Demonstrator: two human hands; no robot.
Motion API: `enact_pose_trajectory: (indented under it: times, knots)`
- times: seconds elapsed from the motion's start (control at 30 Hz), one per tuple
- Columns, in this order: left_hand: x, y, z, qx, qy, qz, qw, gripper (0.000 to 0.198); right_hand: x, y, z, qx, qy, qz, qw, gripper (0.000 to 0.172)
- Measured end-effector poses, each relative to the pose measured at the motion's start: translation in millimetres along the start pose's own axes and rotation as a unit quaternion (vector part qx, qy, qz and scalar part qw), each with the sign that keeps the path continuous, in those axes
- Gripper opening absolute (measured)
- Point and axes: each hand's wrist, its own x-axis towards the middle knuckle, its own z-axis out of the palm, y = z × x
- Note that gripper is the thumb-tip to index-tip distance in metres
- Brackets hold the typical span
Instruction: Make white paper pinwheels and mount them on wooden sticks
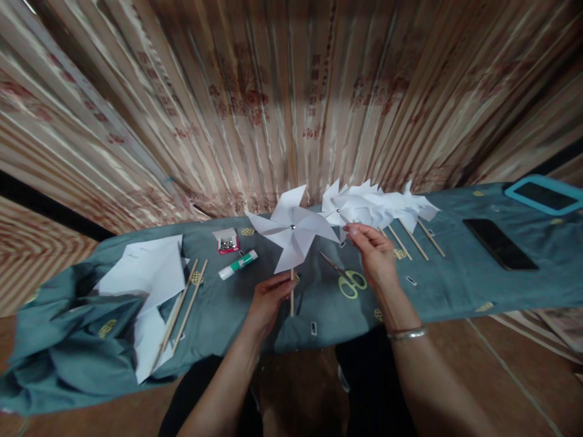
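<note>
A white paper pinwheel (pixel 300 240) with a silver pin at its centre stands upright above the cloth. My left hand (pixel 268 303) is closed round its wooden stick (pixel 292 297), just below the blades. To the right of that pinwheel, my right hand (pixel 376 252) has thumb and forefinger pinched together close to a blade tip. Whether anything is between those fingertips I cannot make out. Behind my right fingers lies a row of several finished-looking white pinwheels (pixel 364 203), overlapping, their sticks pointing toward me. Scissors (pixel 350 283) with yellow-green handles lie between my hands.
A green-grey cloth (pixel 450 279) covers the narrow table. On the left are white paper sheets (pixel 150 267), wooden sticks (pixel 189 309), a glue stick (pixel 238 264) and a small box of pins (pixel 226 243). A black phone (pixel 500 244) and blue-framed device (pixel 546 194) lie right. Curtains (pixel 291 91) hang behind.
</note>
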Motion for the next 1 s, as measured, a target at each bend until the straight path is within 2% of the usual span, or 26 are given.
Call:
enact_pose_trajectory:
  times: [0.23,0.4,0.63,0.77,1.0]
  knots:
    - [1.0,-4.1,-3.8,0.027,-0.01,0.003,1.0,0.04,-4.4,9.3,9.4,-0.03,-0.041,0.042,0.998,0.031]
    - [3.4,-3.5,-4.0,0.021,0.007,0.006,1.0,0.038,-12.0,9.1,11.6,-0.053,-0.085,0.054,0.993,0.026]
    - [4.5,-0.2,-2.1,0.004,0.033,0.013,0.999,0.039,-23.9,7.8,23.6,-0.041,-0.131,0.093,0.986,0.033]
    - [4.1,0.7,-1.5,-0.003,0.037,0.016,0.999,0.04,-29.2,8.6,29.7,-0.037,-0.145,0.098,0.984,0.035]
    - [5.2,-0.8,-0.8,-0.009,0.037,0.02,0.999,0.04,-37.3,5.3,32.8,-0.054,-0.208,0.081,0.973,0.032]
